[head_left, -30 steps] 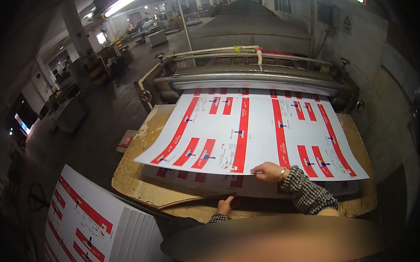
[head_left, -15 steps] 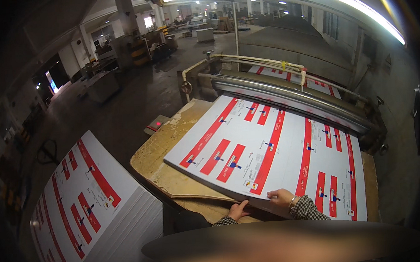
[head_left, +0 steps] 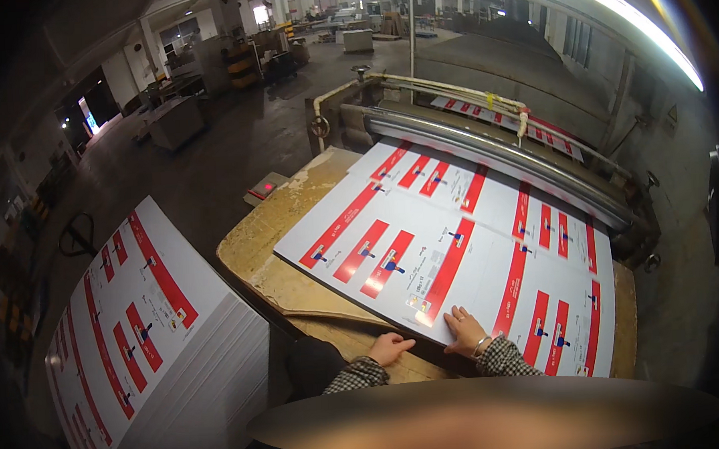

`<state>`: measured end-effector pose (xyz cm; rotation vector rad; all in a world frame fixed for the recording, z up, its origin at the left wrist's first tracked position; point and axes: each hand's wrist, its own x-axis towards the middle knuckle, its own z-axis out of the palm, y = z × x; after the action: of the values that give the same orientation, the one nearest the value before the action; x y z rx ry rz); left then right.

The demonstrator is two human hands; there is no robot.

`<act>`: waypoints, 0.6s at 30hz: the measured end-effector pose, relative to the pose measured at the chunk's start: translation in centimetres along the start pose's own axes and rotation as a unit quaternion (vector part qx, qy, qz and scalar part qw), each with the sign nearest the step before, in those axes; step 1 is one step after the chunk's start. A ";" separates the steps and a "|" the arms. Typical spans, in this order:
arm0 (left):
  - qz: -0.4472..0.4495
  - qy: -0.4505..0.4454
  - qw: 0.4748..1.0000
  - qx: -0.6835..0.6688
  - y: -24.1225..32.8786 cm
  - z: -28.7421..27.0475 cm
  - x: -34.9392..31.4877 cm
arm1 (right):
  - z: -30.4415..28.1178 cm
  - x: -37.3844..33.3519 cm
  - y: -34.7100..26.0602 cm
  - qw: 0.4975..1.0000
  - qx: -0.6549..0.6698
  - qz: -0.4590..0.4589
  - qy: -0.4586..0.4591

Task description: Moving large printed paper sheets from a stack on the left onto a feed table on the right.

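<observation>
White paper sheet with red printed bands (head_left: 458, 276): in the head view, lying flat on the worn yellow-brown wooden table (head_left: 256, 237), its near edge toward the person.
Second red-banded white sheet (head_left: 499, 198): just beyond the first, running up to the long shiny metal roller (head_left: 493, 164); which sheet overlaps the other, I cannot tell.
Right hand (head_left: 465, 332): palm down, fingers spread and gripping nothing, resting on the first sheet near its front edge; a silver-coloured bracelet (head_left: 483, 347) circles the wrist above a black-and-white checked sleeve (head_left: 506, 358).
Left hand (head_left: 391, 349): loosely curled at the table's front, fingertips close to the sheet's near edge; whether it grasps anything, I cannot tell.
Tall stack of white sheets with red bands (head_left: 157, 269): left of the table, well apart from both hands.
Cream-coloured pipe (head_left: 450, 88): above and behind the roller, with a yellow tie (head_left: 490, 101) around it.
Small box with a glowing red light (head_left: 265, 188): beside the table's left edge.
</observation>
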<state>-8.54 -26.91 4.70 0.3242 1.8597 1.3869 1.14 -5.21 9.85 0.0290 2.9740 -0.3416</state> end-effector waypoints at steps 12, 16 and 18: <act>0.243 0.316 0.780 0.482 4.4 -11.0 -16.9 | -8.4 -1.7 0.4 0.955 0.262 -0.047 0.130; 0.223 0.274 0.768 0.533 0.9 -10.7 -20.5 | -3.0 -2.0 1.8 0.962 0.241 -0.065 0.110; 0.217 0.271 0.771 0.534 -0.1 -10.5 -20.6 | -0.8 -2.3 1.4 0.967 0.231 -0.054 0.095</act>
<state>-2.21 -46.84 14.57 1.0541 3.0996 0.4961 3.35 -3.65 10.63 -0.0520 3.0103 -1.0967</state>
